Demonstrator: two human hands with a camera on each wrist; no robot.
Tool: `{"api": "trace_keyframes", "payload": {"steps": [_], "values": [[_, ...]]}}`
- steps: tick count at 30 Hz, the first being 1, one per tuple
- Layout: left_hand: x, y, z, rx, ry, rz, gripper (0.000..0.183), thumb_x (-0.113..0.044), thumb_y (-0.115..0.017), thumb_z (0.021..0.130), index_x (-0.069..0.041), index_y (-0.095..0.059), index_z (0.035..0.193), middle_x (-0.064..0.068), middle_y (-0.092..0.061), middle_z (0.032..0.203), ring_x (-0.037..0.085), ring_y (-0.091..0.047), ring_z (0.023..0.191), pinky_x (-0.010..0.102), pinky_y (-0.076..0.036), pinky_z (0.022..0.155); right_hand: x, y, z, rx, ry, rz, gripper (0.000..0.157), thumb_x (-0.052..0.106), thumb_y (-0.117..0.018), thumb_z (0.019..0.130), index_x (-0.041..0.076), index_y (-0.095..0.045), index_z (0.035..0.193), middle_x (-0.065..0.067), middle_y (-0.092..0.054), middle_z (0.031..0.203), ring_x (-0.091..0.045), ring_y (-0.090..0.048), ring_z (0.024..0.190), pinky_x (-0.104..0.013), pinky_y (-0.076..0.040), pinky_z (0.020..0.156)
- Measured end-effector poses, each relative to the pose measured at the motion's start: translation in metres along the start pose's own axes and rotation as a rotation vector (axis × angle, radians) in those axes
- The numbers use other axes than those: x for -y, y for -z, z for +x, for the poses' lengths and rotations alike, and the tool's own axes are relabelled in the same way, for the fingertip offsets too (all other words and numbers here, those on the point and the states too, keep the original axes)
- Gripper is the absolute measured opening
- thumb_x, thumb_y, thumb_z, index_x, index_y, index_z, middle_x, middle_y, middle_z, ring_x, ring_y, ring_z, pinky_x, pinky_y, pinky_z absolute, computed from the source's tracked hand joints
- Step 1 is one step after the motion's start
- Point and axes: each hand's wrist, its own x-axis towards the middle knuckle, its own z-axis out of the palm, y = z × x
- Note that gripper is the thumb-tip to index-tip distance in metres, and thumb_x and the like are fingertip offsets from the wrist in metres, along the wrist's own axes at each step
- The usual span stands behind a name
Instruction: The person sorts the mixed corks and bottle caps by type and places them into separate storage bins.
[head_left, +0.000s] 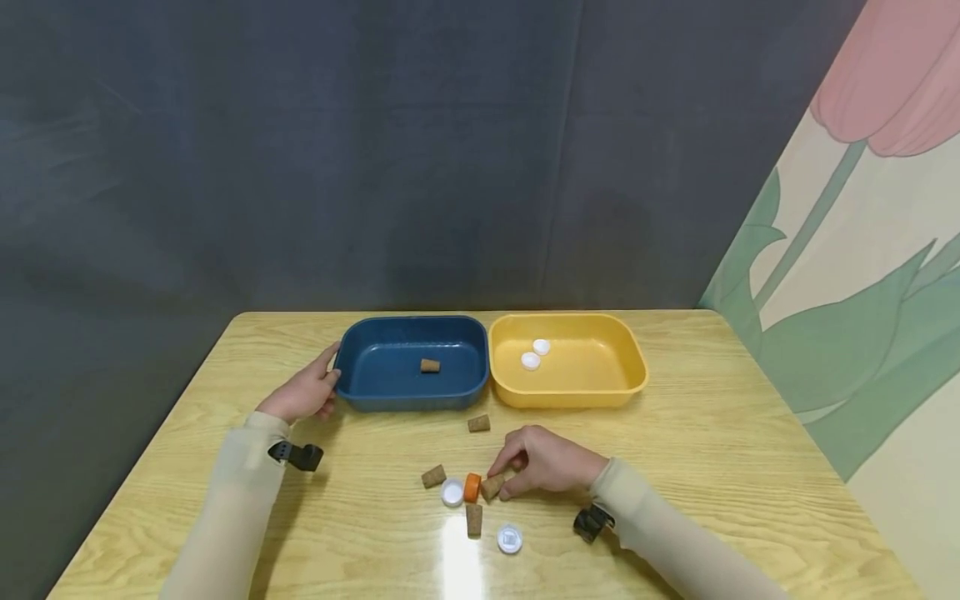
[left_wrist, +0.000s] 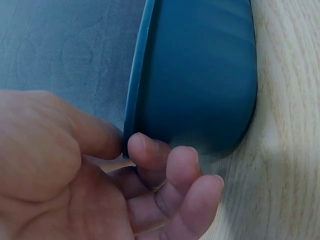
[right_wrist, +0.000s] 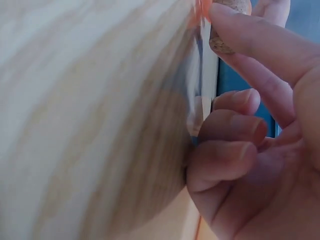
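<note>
Right hand pinches a cork between thumb and forefinger, at the table beside an orange cap. Left hand grips the blue tray by its left rim. One further cork lies inside that tray; the yellow tray holds two white caps.

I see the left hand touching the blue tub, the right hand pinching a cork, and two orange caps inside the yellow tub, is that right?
Not quite: the two caps inside the yellow tub are white, not orange, as the head view shows. The left hand does touch the blue tub, and the right hand pinches a cork.
</note>
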Motion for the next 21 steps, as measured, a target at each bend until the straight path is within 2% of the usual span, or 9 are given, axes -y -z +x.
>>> {"api": "trace_keyframes", "payload": {"steps": [9, 15, 21], "values": [[-0.001, 0.001, 0.001, -0.002, 0.010, 0.018, 0.059, -0.011, -0.026, 0.110, -0.008, 0.003, 0.161, 0.008, -0.042, 0.075, 0.020, -0.050, 0.063, 0.039, -0.052, 0.063, 0.003, 0.012, -0.004, -0.020, 0.009, 0.036, 0.023, 0.021, -0.087, 0.078, 0.020, -0.081, 0.100, 0.009, -0.055, 0.073, -0.002, -0.047, 0.068, -0.017, -0.040, 0.061], [-0.002, 0.001, 0.000, -0.008, 0.014, 0.027, 0.059, -0.011, -0.026, 0.110, -0.007, 0.003, 0.161, 0.008, -0.042, 0.076, 0.020, -0.050, 0.064, 0.038, -0.053, 0.064, 0.011, 0.022, -0.001, -0.050, 0.011, -0.005, 0.022, 0.022, -0.086, 0.079, 0.021, -0.081, 0.101, 0.009, -0.054, 0.074, -0.004, -0.046, 0.068, -0.018, -0.038, 0.059], [-0.003, 0.000, -0.001, 0.001, 0.007, 0.010, 0.059, -0.011, -0.025, 0.110, -0.007, 0.005, 0.161, 0.008, -0.042, 0.075, 0.020, -0.049, 0.062, 0.039, -0.052, 0.062, 0.022, 0.031, 0.004, -0.065, 0.026, 0.008, 0.022, 0.017, -0.086, 0.080, 0.020, -0.081, 0.101, 0.007, -0.051, 0.071, -0.006, -0.045, 0.067, -0.019, -0.036, 0.059]]}}
